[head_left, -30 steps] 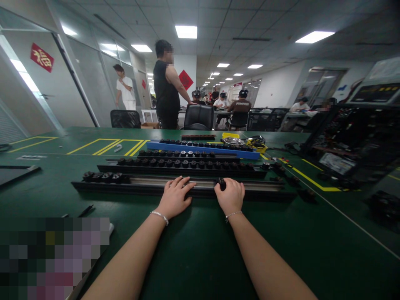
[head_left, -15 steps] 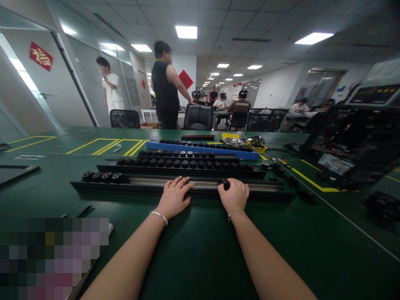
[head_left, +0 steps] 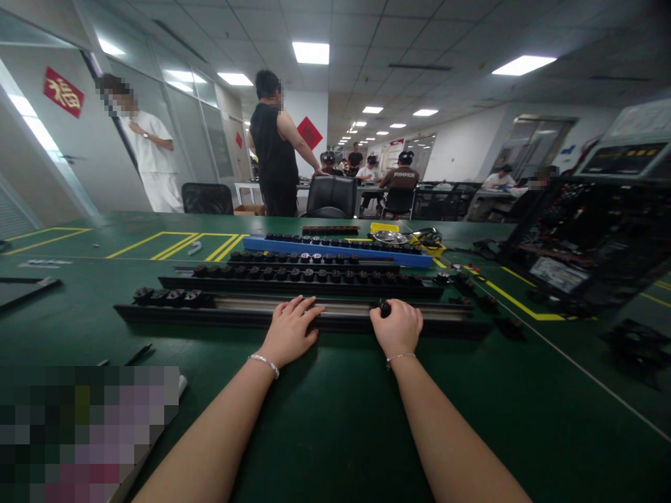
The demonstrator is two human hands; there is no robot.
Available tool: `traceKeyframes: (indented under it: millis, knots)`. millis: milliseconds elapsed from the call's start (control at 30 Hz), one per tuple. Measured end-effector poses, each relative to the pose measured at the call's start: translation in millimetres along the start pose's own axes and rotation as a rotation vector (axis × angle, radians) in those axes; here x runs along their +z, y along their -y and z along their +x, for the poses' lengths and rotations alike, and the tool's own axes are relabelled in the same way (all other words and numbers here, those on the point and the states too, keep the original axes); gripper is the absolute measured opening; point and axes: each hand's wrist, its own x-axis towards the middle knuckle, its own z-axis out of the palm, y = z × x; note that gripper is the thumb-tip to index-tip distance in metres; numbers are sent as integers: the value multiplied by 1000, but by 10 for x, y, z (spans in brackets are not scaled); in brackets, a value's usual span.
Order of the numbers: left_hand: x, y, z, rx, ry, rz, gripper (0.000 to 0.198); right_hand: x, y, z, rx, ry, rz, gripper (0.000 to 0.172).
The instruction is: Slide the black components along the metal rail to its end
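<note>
A long black channel rail [head_left: 235, 318] with a pale inner strip lies crosswise on the green table. Several round black parts [head_left: 175, 297] sit in a row at its left end. My left hand [head_left: 291, 328] rests on the rail near its middle, fingers spread, with nothing in its grip. Farther right, my right hand [head_left: 398, 327] is closed around a small round black part [head_left: 384, 307] on the rail. The fingers cover much of that part, so its full shape is hidden.
Behind the rail lie a second black rail [head_left: 210, 282] full of round black parts and a blue rail [head_left: 293, 246]. A metal dish [head_left: 388, 237] and a yellow tray [head_left: 385, 228] stand beyond. A large open-framed machine [head_left: 581, 230] is at right. Several people are in the background.
My right hand has slid slightly right along the rail with the small black part. My left hand stays in place on the rail. A person in white at the back has moved left.
</note>
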Motion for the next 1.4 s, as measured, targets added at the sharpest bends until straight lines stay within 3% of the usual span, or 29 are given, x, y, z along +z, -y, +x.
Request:
traceKeyframes:
  millis: [367,667,1400]
  knots:
    - [-16,-19,7,-14,15,-9,48,-10,-129,47,-1,-32,-76,25]
    - [10,-7,1,-1,-1,17,48,-25,-264,63,-120,19,-48,27]
    - [26,4,3,2,-5,24,47,-47,-370,99,2,-49,-36,29]
